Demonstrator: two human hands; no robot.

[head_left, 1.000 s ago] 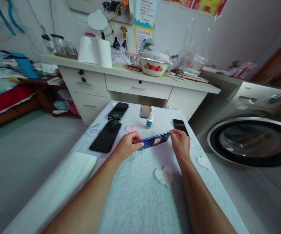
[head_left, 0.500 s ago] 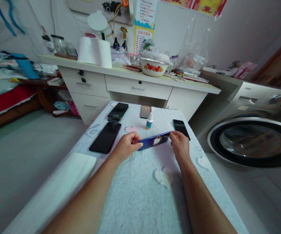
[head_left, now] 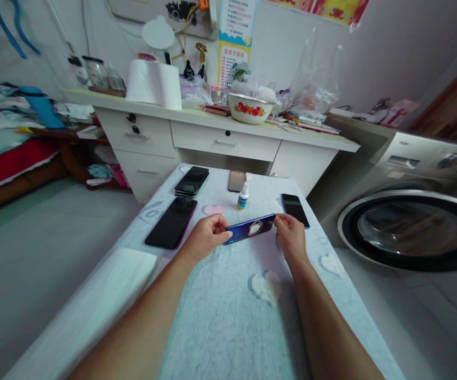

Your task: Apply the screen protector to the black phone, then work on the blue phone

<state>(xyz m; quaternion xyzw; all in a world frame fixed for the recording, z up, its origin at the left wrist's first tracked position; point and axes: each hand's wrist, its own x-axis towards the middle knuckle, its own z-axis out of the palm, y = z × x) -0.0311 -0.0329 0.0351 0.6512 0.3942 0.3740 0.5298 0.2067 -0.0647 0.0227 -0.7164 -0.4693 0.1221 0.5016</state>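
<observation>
A blue glossy smartphone (head_left: 241, 233) is tilted up on its long edge between my two hands, with a pale patch on its face that may be a reflection. My left hand (head_left: 208, 236) pinches its left end between thumb and fingers. At the other end my right hand (head_left: 291, 235) is closed on the phone's upper right corner. Just behind stands a small white dropper bottle (head_left: 242, 197) with a blue and yellow label. A large black phone (head_left: 171, 222) lies left of my left hand. Another dark phone (head_left: 295, 209) lies beyond my right hand.
Stacked phones (head_left: 192, 181) and a brownish phone or case (head_left: 236, 181) lie at the far end of the cloth-covered table (head_left: 228, 316). A white desk (head_left: 204, 129) stands behind, bearing a flowered bowl (head_left: 251, 108) and paper roll (head_left: 152, 84). At right is a washing machine (head_left: 410, 174).
My right hand and the phone's right end have shifted very slightly left. Both hands keep their hold; the other things have stayed in place.
</observation>
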